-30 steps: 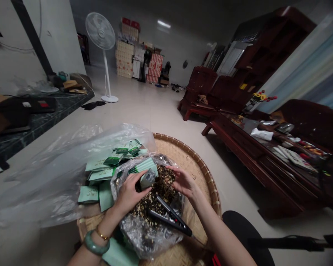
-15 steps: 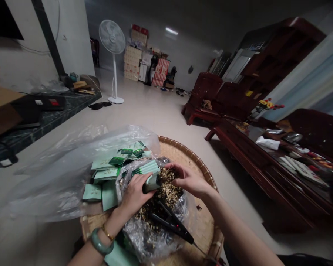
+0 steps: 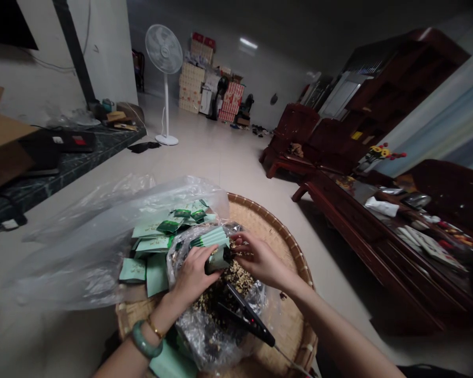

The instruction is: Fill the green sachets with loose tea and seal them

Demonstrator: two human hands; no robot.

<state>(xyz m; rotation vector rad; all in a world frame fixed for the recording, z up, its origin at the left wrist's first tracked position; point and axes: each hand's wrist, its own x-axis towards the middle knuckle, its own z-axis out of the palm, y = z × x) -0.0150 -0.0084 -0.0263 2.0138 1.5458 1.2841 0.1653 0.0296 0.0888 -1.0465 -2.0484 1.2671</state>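
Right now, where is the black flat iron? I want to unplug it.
In the head view, the iron lies low, right of centre, on the plastic bag.

The left hand [image 3: 192,269], left of lower centre, curls with thumb and fingers apart. The right hand [image 3: 260,258] reaches leftward, fingers bent.

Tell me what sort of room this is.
Probably a home's living room: a standing fan on the tiled floor, carved wooden seats and a low table strewn with household bits.
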